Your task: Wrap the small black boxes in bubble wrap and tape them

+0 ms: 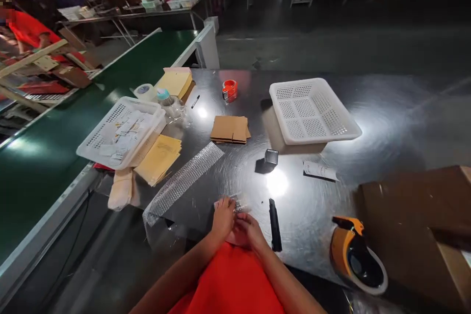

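Note:
My left hand [222,217] and my right hand [248,229] meet at the near edge of the shiny metal table [386,122]. Both grip a small piece of clear bubble wrap [235,203] pressed between the fingers; what is inside it is hidden. A long strip of bubble wrap [184,179] lies just left of my left hand. A black utility knife [274,223] lies right of my right hand. A small dark metal cube [271,157] stands farther back.
A white basket [312,111] sits on a box at centre right. Another basket of papers [121,131] overhangs the left edge, by yellow envelopes [160,158]. Folded cardboard [230,129], red tape [229,90], an orange tape dispenser [355,255], a brown carton [419,225]. A green conveyor [55,157] runs along the left.

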A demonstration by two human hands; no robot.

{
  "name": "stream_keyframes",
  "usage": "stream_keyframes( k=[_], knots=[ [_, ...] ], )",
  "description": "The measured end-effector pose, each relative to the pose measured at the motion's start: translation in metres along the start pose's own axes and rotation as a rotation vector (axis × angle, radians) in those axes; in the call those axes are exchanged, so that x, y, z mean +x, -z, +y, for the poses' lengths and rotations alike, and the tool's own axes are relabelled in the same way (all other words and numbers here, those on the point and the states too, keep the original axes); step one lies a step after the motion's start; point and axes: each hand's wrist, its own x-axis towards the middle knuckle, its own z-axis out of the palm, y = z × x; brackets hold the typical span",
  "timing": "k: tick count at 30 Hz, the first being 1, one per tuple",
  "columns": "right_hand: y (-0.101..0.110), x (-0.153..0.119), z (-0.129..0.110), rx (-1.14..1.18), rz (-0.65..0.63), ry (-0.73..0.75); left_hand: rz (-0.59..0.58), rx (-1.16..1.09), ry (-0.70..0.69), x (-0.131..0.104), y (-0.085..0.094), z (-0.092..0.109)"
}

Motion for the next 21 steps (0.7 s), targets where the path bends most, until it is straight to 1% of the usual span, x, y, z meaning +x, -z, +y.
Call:
stream_keyframes(
  k=[1,2,4,5,6,7,8,9,10,12,14,16,18,19,21],
  knots=[
    [0.014,-0.004,0.006,0.001,0.043,-0.024,-0.015,0.048,-0.057,-0.006,-0.003,-0.004],
    [0.034,-0.010,0.014,-0.021,0.105,-0.052,-0.022,0.111,-0.122,-0.012,-0.007,-0.009],
    [0.081,-0.026,0.034,-0.113,0.267,-0.112,-0.012,0.267,-0.264,-0.022,-0.015,-0.022],
    [0.106,-0.037,0.045,-0.293,0.412,-0.118,-0.002,0.334,-0.327,-0.025,-0.018,-0.028],
    [0.129,-0.047,0.056,-0.476,0.527,-0.133,0.001,0.378,-0.374,-0.026,-0.020,-0.034],
    [0.149,-0.057,0.065,-0.552,0.612,-0.179,-0.005,0.388,-0.401,-0.027,-0.020,-0.039],
    [0.164,-0.064,0.075,-0.658,0.673,-0.239,-0.020,0.380,-0.417,-0.027,-0.020,-0.042],
    [0.176,-0.070,0.082,-0.741,0.689,-0.325,-0.037,0.363,-0.427,-0.026,-0.018,-0.043],
    [0.183,-0.073,0.089,-0.806,0.669,-0.417,-0.053,0.345,-0.432,-0.025,-0.016,-0.044],
    [0.191,-0.072,0.099,-0.913,0.560,-0.576,-0.073,0.333,-0.437,-0.025,-0.010,-0.041],
    [0.196,-0.067,0.103,-0.932,0.436,-0.660,-0.066,0.371,-0.445,-0.026,-0.006,-0.038],
    [0.204,-0.066,0.101,-0.932,0.380,-0.690,-0.036,0.433,-0.467,-0.027,-0.005,-0.037],
    [0.212,-0.077,0.094,-0.900,0.367,-0.704,-0.005,0.476,-0.498,-0.029,-0.006,-0.040],
    [0.214,-0.087,0.089,-0.845,0.388,-0.699,0.004,0.483,-0.518,-0.029,-0.006,-0.042],
    [0.206,-0.112,0.073,-0.610,0.466,-0.643,0.017,0.471,-0.568,-0.027,-0.008,-0.049]
  ],
)
